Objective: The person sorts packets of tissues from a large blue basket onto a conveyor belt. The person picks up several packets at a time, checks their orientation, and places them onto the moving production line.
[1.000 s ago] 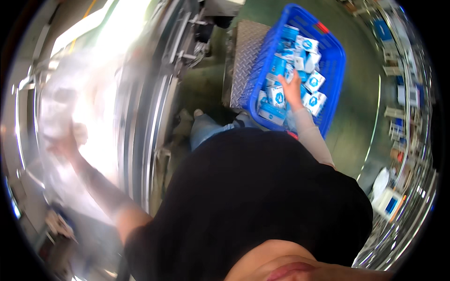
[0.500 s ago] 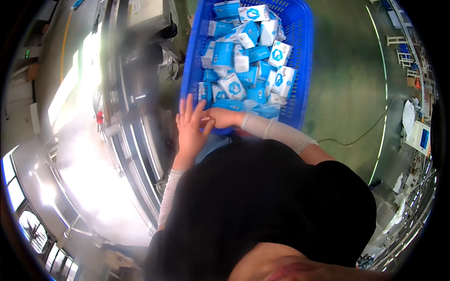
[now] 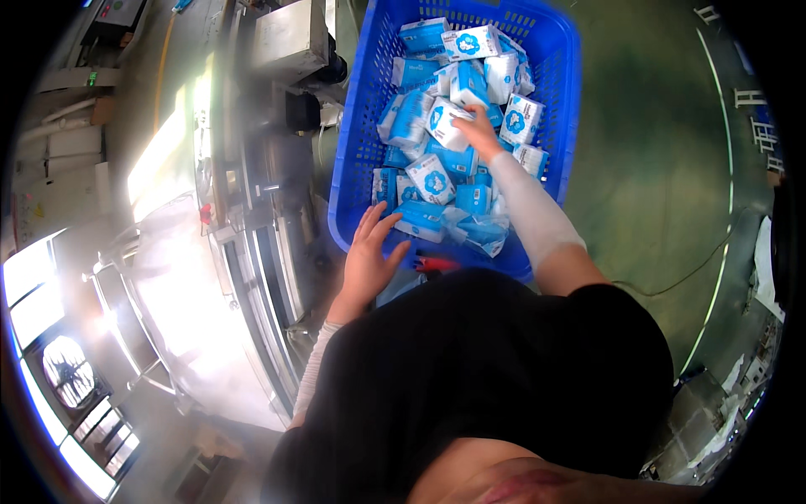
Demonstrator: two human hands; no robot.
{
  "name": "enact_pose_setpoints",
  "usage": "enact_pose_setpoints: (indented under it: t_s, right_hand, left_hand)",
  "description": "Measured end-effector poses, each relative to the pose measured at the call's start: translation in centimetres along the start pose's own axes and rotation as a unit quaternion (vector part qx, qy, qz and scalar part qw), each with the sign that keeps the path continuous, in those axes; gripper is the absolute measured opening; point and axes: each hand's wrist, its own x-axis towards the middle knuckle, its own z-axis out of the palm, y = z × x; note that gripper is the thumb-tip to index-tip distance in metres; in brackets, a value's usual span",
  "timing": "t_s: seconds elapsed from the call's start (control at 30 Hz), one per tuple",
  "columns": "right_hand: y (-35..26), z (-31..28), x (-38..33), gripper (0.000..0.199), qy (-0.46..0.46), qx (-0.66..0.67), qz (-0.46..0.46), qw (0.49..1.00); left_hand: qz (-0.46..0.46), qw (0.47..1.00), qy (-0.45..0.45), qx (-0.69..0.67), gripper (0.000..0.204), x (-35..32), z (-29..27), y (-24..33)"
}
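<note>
A large blue plastic basket [image 3: 564, 92] in front of me holds a heap of small blue-and-white tissue packs [image 3: 432, 178]. My right hand [image 3: 478, 134] reaches into the middle of the heap. Its fingers grip the right side of a white-faced tissue pack [image 3: 447, 124], which lies tilted among the others; my fingers cover part of that side. My left hand [image 3: 369, 259] hovers by the near left rim of the basket, fingers spread, with nothing in it. A crumpled blue-and-clear wrapper [image 3: 483, 233] rests at the near end of the heap.
Along my left runs a metal machine [image 3: 269, 260] with a pale, glaring surface, close to the basket. A box-shaped metal unit [image 3: 290, 40] stands farther off on that side. Right of the basket, a cable [image 3: 672, 290] lies on the green floor, near a white line.
My right hand has left its place next to my left hand and stretched out over the heap onto a tissue pack. My left hand remains open near the rim. The whole view has shifted slightly.
</note>
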Motion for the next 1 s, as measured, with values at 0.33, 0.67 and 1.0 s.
enact_pose_setpoints:
  t_s: [0.33, 0.67, 1.0]
  right_hand:
    - [-18.2, -3.7, -20.2, 0.073, -0.332, 0.233, -0.079, 0.911]
    - [-22.7, 2.5, -28.4, 0.091, -0.137, 0.063, -0.336, 0.930]
    - [-23.1, 4.0, -27.6, 0.060, -0.161, 0.213, -0.024, 0.963]
  left_hand:
    - [-0.030, 0.733, -0.067, -0.677, 0.061, 4.2, -4.7, 2.0]
    - [0.128, 0.807, -0.013, -0.577, 0.084, 0.9, -8.4, -1.5]
    - [-0.092, 0.715, -0.033, -0.692, 0.054, -1.0, -9.7, -0.8]
